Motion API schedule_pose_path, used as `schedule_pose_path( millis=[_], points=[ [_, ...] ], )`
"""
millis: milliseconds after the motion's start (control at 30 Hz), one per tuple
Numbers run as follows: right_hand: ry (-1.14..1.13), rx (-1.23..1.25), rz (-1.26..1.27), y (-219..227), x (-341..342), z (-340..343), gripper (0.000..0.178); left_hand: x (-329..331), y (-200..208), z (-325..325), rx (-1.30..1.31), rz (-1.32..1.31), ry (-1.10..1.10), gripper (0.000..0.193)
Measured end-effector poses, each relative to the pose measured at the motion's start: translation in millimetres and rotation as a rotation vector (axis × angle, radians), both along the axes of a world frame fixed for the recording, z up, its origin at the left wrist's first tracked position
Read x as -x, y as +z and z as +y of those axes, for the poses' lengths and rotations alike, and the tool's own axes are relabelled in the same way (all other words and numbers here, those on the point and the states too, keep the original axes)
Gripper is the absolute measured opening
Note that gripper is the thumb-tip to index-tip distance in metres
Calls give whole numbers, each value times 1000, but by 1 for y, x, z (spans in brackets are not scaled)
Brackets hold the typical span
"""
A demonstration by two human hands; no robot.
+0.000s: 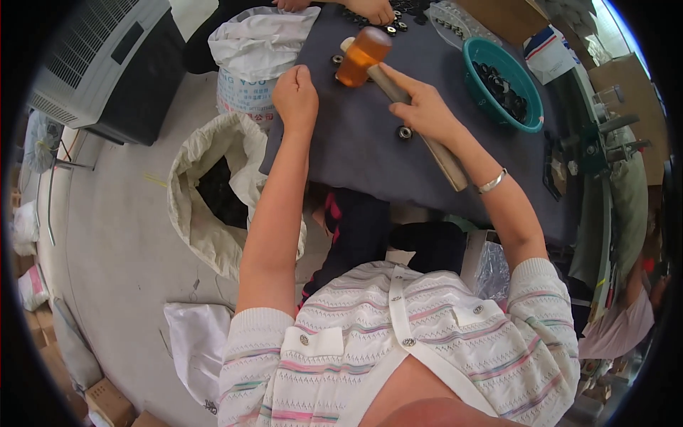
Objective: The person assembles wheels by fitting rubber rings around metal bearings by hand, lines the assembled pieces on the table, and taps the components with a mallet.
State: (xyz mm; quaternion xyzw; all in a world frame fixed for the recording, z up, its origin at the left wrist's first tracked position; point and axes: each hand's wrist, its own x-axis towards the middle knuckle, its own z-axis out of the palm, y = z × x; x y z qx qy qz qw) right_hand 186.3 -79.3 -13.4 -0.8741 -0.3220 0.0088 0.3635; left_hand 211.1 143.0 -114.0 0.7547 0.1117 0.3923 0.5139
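Observation:
My right hand (427,110) is wrapped round the pale handle of a mallet (364,55). Its translucent amber head is over the far-left part of the grey-covered table (356,142). Near the table's left edge, my left hand (295,96) is closed in a fist; whatever it may hold is hidden. Beside the mallet head sits a small black ring-shaped part (336,59), and a whitish piece (347,44) shows partly behind the head. A small round part with a metal centre (405,132) lies just below my right hand.
A teal basin (537,117) of black parts stands at the right. Another person's hand (373,10) is among several round parts at the far edge. An open whitish sack (186,192) with dark contents and a printed sack (238,96) stand left; a grey-and-black machine (135,78) is beyond.

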Motion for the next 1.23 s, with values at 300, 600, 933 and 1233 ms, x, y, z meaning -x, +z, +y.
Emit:
schedule_pose_path(
  millis=[300,600,933,1233],
  points=[
    [-424,-242,168,24,104,-129,69,6,-2,3,8,174,-57,28],
    [-782,-324,117,14,183,-220,68,-23,36,-49,-748,154,-208,49],
    [-771,-327,115,3,194,-223,67,8,30,-108,-1232,360,-519,55],
    [-614,-356,145,4,181,-192,66,55,32,-128,-1051,228,-597,57]
  ],
)
